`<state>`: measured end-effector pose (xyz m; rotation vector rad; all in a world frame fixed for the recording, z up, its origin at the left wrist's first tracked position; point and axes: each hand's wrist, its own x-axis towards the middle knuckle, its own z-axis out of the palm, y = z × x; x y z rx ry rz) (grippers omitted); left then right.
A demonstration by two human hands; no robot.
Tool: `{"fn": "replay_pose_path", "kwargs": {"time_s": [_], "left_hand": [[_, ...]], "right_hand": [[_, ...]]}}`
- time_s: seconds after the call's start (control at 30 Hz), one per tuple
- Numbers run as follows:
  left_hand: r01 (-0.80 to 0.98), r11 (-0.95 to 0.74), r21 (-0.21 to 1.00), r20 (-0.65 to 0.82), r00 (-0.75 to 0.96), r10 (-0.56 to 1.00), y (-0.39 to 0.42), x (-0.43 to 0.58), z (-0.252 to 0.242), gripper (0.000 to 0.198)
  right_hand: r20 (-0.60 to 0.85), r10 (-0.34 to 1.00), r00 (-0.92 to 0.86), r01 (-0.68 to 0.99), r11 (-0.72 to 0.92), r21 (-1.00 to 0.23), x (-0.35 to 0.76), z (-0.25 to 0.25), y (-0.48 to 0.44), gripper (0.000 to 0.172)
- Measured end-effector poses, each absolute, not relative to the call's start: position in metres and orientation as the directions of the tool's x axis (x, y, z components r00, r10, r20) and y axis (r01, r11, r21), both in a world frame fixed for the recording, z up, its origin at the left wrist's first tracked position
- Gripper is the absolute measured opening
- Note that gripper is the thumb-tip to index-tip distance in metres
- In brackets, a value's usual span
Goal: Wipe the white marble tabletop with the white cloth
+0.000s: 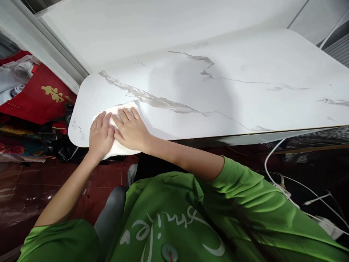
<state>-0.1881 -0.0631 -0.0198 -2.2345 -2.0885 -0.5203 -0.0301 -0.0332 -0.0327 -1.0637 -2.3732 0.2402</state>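
Note:
A white cloth (121,148) lies on the left end of the white marble-patterned table (174,87), with its lower part hanging over the front edge. My left hand (101,134) rests flat on the cloth's left side, fingers stretched out. Beside it, my right hand (131,129) presses flat on the cloth with its fingers spread a little. The two thumbs are close together near the cloth's middle. Both palms face down, so what is under them is hidden.
Left of the table stand a red bag (40,94) with gold lettering and a black bag (58,142). White cables (275,182) hang and lie below the table at the right. A white wall panel (163,25) rises behind the tabletop.

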Motion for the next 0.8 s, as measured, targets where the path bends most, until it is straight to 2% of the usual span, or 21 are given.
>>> {"fn": "replay_pose_path", "kwargs": {"time_s": [0.17, 0.53, 0.8], "left_hand": [[0.975, -0.107, 0.197, 0.253, 0.055, 0.966, -0.06, -0.166, -0.023, 0.049], [0.954, -0.157, 0.256, 0.244, 0.093, 0.965, -0.046, -0.157, -0.025, 0.046], [0.93, -0.182, 0.318, 0.209, 0.119, 0.971, 0.01, -0.153, -0.029, 0.044]], "right_hand": [[0.431, 0.73, -0.53, 0.621, 0.68, -0.39, -0.008, -0.039, -0.031, 0.052], [0.375, 0.735, -0.564, 0.634, 0.677, -0.374, 0.008, -0.033, -0.019, 0.053], [0.366, 0.761, -0.536, 0.663, 0.648, -0.375, 0.012, -0.042, 0.03, 0.05]]}}
